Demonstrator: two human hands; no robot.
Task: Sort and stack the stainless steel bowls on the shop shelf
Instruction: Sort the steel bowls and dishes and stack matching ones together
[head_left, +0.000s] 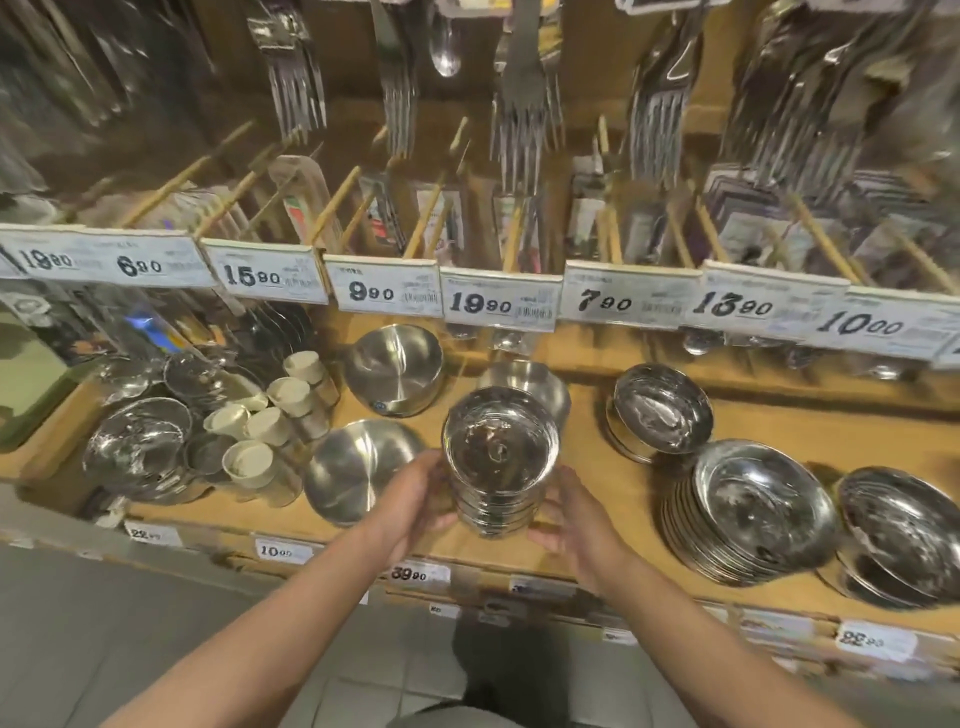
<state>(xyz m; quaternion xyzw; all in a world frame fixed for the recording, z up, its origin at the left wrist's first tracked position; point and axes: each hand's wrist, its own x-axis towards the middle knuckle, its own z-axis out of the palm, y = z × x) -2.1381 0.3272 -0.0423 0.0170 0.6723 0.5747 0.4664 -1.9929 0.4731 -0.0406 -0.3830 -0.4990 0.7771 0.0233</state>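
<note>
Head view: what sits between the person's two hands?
A stack of small shiny steel bowls, gripped by the left hand and right hand; seen in the head view.

stack of bowls (497, 462): mirror-polished steel, glossy | two bowls at left (358, 475): brushed steel, satin sheen | wide bowl stacks at right (753, 514): shiny polished metal | shelf (779, 441): pale wood, matt | price tags (498, 302): white paper | hanging forks (524, 124): bright metal | small cups (249, 462): matt cream
</note>
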